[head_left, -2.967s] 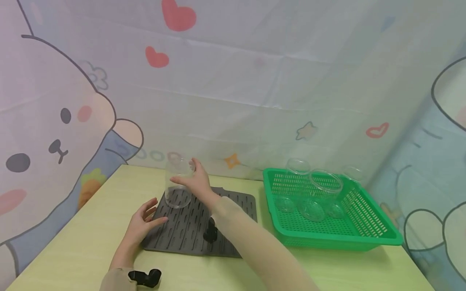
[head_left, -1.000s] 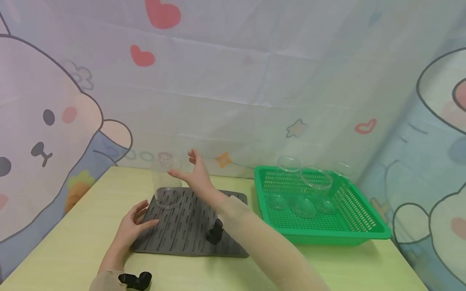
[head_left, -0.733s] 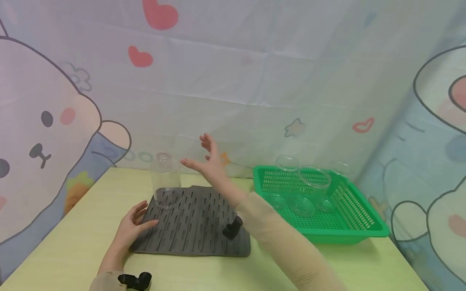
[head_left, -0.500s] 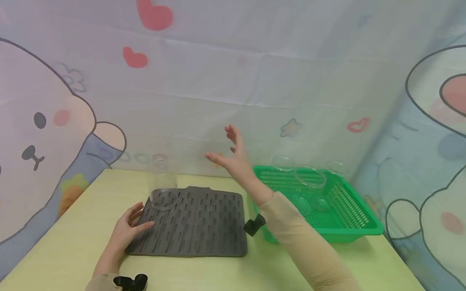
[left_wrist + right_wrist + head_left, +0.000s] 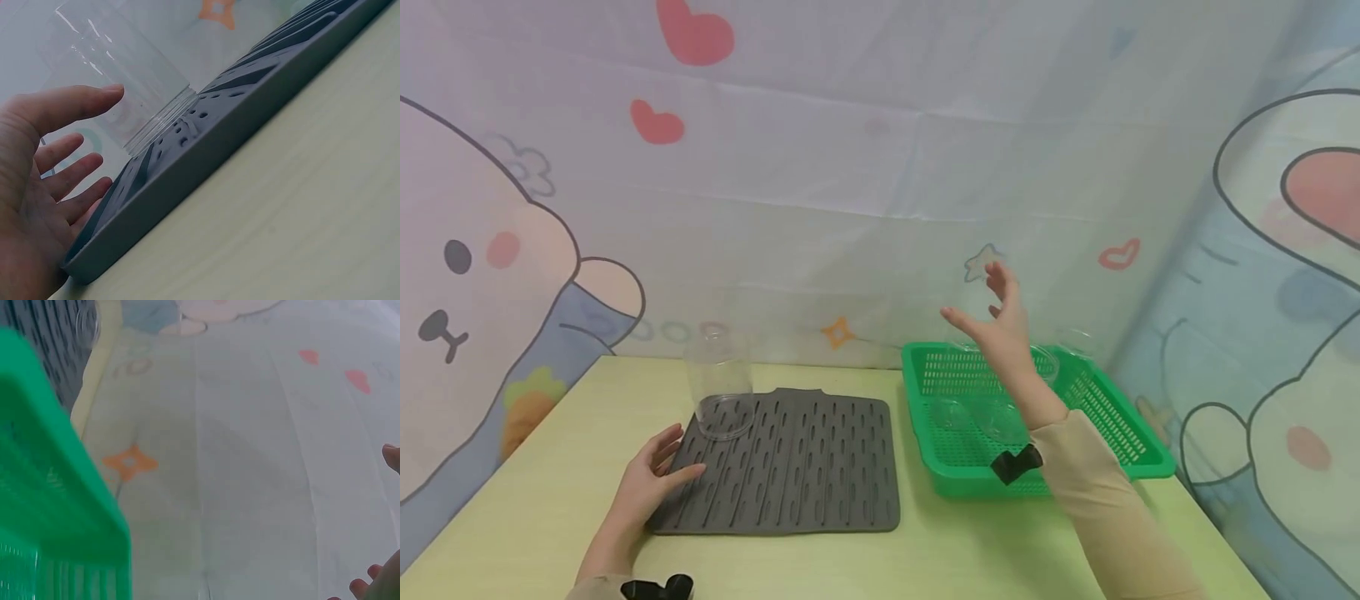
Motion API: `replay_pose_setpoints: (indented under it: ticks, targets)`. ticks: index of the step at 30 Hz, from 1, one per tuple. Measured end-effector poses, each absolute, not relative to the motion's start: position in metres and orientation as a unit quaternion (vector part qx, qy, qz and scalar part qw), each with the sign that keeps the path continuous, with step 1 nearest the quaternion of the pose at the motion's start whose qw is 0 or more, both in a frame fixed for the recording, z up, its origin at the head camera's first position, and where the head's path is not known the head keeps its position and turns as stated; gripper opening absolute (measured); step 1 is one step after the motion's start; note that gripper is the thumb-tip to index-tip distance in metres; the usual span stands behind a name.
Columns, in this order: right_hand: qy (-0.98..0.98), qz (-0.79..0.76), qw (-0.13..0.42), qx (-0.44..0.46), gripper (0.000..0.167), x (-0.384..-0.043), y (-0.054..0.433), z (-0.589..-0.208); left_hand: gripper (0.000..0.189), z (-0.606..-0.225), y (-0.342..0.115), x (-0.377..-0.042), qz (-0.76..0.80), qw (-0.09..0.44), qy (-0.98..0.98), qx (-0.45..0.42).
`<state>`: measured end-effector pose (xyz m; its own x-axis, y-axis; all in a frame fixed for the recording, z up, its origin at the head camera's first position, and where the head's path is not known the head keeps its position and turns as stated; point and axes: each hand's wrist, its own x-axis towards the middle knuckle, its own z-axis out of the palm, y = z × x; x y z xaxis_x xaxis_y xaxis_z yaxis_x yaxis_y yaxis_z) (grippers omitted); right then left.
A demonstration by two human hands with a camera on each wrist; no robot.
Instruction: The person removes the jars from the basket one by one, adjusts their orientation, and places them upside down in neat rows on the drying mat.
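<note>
A clear cup (image 5: pixel 721 383) stands on the far left corner of the dark grey drying mat (image 5: pixel 797 467), its ringed end down. At the mat's left edge is my left hand (image 5: pixel 651 479), fingers relaxed and thumb apart from them, holding nothing. In the left wrist view the cup (image 5: pixel 119 69) rises just beyond my left thumb. Empty and raised, my right hand (image 5: pixel 1003 333) hovers over the green basket (image 5: pixel 958 483) with thumb and fingers spread. Several clear cups stand in the basket, partly hidden behind that hand and wrist; one rim (image 5: pixel 1075 340) shows at the back.
The pale yellow table (image 5: pixel 790 567) carries the mat on the left and the basket on the right, with a narrow strip between them. A printed cloth (image 5: pixel 820 208) hangs behind the table. The basket's rim (image 5: pixel 94 506) looms close in the right wrist view.
My right hand has let go of the clear cup on the mat, risen, and moved right to above the basket. My left hand stays by the mat. The head view has swung slightly right.
</note>
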<state>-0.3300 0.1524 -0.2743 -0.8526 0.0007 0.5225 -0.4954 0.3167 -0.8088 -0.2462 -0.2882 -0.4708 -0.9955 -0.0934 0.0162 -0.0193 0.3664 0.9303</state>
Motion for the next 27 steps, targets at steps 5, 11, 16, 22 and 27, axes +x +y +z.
replay_pose_setpoints:
  ticks: [5,11,16,22,27]
  targets:
    - [-0.792,0.555,0.231,0.107,0.098,-0.331,0.194,-0.277,0.09,-0.471,-0.288,-0.247,-0.56,0.033,-0.827,0.033]
    - [-0.791,0.555,0.254,0.047,0.097,-0.33,0.245,-0.278,0.09,-0.47,-0.288,-0.246,-0.556,0.037,-0.83,0.032]
    - [-0.793,0.56,0.24,-0.013,0.096,-0.336,0.285,-0.284,0.091,-0.471,-0.288,-0.245,-0.56,0.035,-0.827,0.038]
    - [-0.815,0.546,0.187,-0.047,0.101,-0.337,0.316,-0.297,0.09,-0.472,-0.288,-0.245,-0.557,0.042,-0.829,0.03]
    - [-0.846,0.515,0.131,-0.047,0.106,-0.34,0.332,-0.31,0.091,-0.471,-0.288,-0.245,-0.557,0.038,-0.829,0.032]
